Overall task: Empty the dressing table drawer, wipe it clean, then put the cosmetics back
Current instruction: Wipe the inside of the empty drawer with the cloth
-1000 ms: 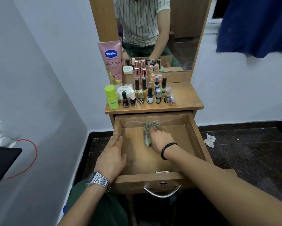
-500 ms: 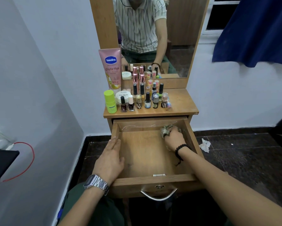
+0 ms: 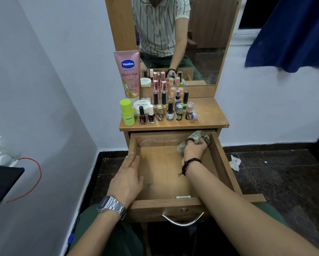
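The wooden drawer (image 3: 165,174) of the dressing table stands pulled out and holds no cosmetics. My right hand (image 3: 193,147) presses a mottled grey-green cloth (image 3: 198,137) into the drawer's back right corner. My left hand (image 3: 127,179) lies flat with fingers together on the drawer's left wall. The cosmetics stand on the tabletop (image 3: 208,115): a pink Vaseline tube (image 3: 127,74), a lime green bottle (image 3: 127,112), a white nail polish jar (image 3: 143,106) and several small nail polish bottles (image 3: 169,112).
A mirror (image 3: 182,39) rises behind the tabletop. A white wall runs close on the left with a red cable (image 3: 35,180) and a black device (image 3: 1,183). A blue cloth (image 3: 291,32) hangs at upper right. Crumpled paper (image 3: 235,162) lies on the dark floor.
My right hand has swept the cloth from the drawer's middle to its back right corner. My left hand has stayed on the left wall.
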`<state>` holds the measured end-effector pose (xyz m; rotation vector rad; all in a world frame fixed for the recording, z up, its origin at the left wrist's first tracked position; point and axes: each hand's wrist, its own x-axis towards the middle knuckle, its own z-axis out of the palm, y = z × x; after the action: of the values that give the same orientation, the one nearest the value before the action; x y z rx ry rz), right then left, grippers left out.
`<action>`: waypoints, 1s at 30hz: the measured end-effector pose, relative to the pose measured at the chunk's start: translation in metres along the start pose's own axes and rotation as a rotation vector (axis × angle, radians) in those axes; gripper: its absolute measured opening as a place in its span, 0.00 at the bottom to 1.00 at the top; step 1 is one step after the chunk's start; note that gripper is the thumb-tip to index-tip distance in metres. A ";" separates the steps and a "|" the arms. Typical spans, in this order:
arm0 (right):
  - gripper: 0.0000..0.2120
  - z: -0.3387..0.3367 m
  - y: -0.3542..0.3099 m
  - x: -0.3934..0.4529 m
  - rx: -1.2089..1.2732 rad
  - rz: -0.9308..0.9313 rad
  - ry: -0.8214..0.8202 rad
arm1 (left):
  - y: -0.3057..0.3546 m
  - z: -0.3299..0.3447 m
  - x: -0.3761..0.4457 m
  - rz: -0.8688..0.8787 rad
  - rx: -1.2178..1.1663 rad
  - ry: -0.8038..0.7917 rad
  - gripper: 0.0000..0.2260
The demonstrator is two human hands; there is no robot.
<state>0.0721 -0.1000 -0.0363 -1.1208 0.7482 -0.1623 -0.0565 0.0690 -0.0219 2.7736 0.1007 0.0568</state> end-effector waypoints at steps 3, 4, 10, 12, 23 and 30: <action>0.22 0.004 0.008 -0.006 -0.203 -0.012 -0.077 | -0.001 -0.001 0.002 0.001 0.003 0.004 0.29; 0.21 0.004 0.010 -0.007 -0.271 -0.007 -0.112 | -0.003 -0.001 0.002 -0.003 0.008 0.003 0.29; 0.24 0.000 0.020 -0.007 -0.593 0.004 -0.309 | -0.005 0.003 -0.001 -0.009 0.013 -0.005 0.29; 0.24 0.000 0.022 -0.008 -0.647 -0.004 -0.380 | -0.004 0.003 -0.001 -0.009 0.011 -0.007 0.29; 0.19 -0.011 0.003 0.009 0.066 -0.017 0.041 | 0.003 -0.001 0.001 -0.001 0.002 -0.005 0.28; 0.25 0.002 0.011 -0.005 -0.219 -0.215 -0.131 | -0.002 -0.001 -0.001 -0.008 0.009 -0.005 0.29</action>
<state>0.0669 -0.0917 -0.0430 -1.4070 0.5363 -0.1892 -0.0572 0.0710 -0.0216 2.7819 0.1112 0.0473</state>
